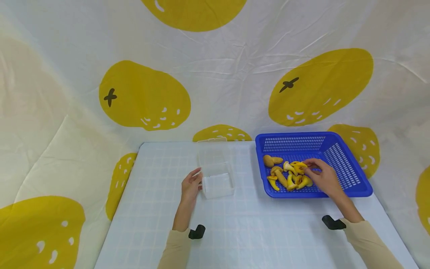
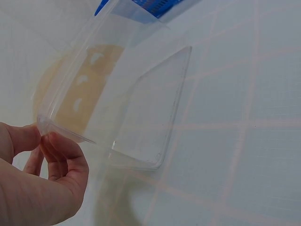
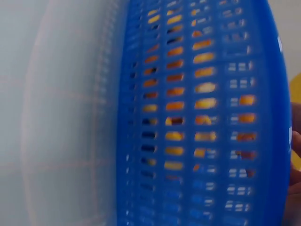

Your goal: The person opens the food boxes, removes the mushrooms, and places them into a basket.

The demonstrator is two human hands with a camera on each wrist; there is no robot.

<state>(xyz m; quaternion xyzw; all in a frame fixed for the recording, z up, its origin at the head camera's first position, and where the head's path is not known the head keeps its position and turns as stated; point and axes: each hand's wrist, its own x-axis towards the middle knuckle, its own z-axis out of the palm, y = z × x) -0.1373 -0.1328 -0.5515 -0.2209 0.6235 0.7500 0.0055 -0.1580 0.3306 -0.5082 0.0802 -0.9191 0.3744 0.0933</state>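
Observation:
A clear plastic box (image 1: 217,186) stands on the table with its hinged lid (image 1: 211,155) laid open toward the back. My left hand (image 1: 190,188) is at the box's left side; in the left wrist view its thumb and fingers pinch the rim of the box (image 2: 141,117). To the right, a blue plastic basket (image 1: 349,188) holds several yellow and brownish mushrooms. My right hand (image 1: 324,178) reaches over the basket's near side and pinches a yellow mushroom (image 1: 298,168) between thumb and fingers. In the right wrist view the basket wall (image 3: 188,188) hides most of that hand.
Left of the pile lies a brown round-capped mushroom (image 1: 270,161), with another brown one (image 1: 280,176) nearer. A pale checked cloth (image 1: 235,231) covers the table. Behind hangs a white curtain (image 1: 228,86) printed with yellow fruit.

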